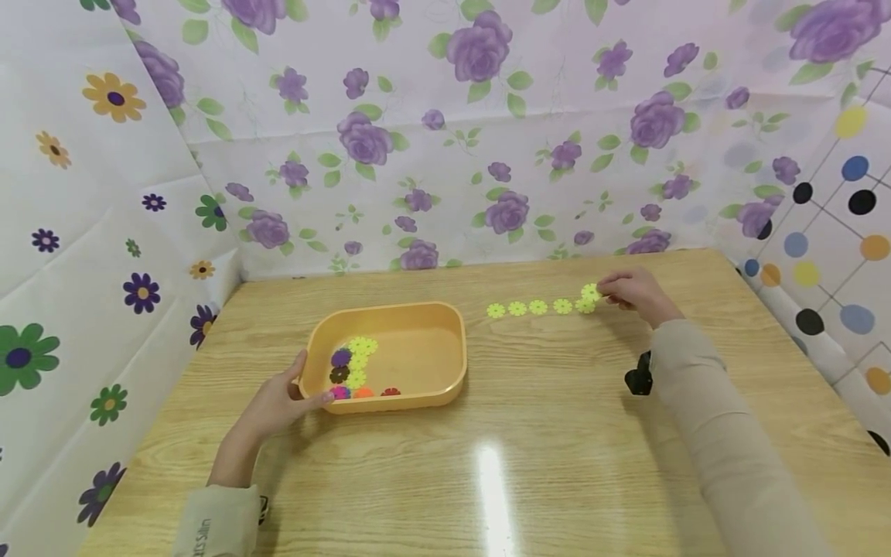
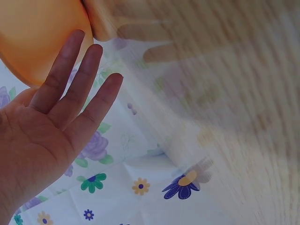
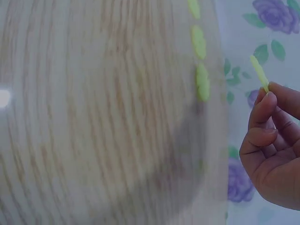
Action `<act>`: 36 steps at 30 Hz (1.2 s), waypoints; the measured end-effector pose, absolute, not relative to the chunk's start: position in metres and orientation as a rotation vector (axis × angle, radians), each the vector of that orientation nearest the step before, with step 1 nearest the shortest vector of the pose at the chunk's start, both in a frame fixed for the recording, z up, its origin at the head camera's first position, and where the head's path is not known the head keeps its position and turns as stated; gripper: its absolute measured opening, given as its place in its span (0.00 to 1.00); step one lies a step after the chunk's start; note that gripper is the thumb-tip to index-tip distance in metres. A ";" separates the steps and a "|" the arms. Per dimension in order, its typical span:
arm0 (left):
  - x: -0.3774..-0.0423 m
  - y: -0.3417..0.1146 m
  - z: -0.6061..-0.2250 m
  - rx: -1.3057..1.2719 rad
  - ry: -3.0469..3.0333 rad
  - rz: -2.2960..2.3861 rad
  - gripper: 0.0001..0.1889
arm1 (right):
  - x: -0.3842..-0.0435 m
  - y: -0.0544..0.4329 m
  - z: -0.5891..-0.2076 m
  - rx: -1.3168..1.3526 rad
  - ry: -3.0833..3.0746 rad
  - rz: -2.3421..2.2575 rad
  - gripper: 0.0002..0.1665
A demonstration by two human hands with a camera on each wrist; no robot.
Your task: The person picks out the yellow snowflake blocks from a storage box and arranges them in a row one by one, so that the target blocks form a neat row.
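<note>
While right hand (image 1: 636,292) pinches a yellow flower-shaped disc (image 1: 590,292), left hand (image 1: 278,404) grips an oblong orange plastic basin (image 1: 421,348) containing multicoloured discs (image 1: 341,358).

A person's bare left hand (image 1: 273,404) and right hand (image 1: 636,294), pale beige left sleeve (image 1: 217,517) with dark printed lettering (image 1: 202,537), long beige right sleeve (image 1: 724,433) with soft creases, black device (image 1: 638,376) beside the right sleeve, small black piece (image 1: 263,510) by the left sleeve

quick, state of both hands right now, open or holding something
Left hand: open, fingers extended, touching the orange tray.
Right hand: closed, pinching a yellow-green flower-shaped piece.
</note>
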State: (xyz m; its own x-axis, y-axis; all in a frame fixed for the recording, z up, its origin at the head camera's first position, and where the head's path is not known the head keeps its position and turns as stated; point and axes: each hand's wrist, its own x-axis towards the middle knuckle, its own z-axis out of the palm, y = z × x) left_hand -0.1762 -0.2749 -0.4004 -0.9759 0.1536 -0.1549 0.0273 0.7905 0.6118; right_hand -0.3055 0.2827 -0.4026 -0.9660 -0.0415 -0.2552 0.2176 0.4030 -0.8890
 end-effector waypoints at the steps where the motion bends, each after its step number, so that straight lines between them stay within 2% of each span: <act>1: -0.176 -0.275 -0.400 0.135 2.785 0.939 0.51 | -0.304 0.286 -0.404 0.161 2.429 -1.586 0.22; 19: -0.178 -0.276 -0.403 0.220 2.776 0.993 0.52 | -0.299 0.307 -0.430 0.481 2.534 -1.526 0.23; 26: -0.177 -0.278 -0.403 0.204 2.782 1.008 0.52 | -0.295 0.292 -0.416 0.279 2.655 -1.404 0.22; 36: -0.177 -0.279 -0.402 0.204 2.762 1.025 0.52 | -0.292 0.231 -0.405 0.080 2.604 -1.427 0.23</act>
State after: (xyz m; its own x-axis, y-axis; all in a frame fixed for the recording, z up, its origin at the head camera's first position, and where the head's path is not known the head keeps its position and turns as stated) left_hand -0.1767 -0.2785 -0.4023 -0.9728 0.1932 -0.1277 0.0631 0.7518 0.6564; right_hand -0.2921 0.2313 -0.4051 -0.9840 -0.0348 -0.1749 0.1287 0.5403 -0.8315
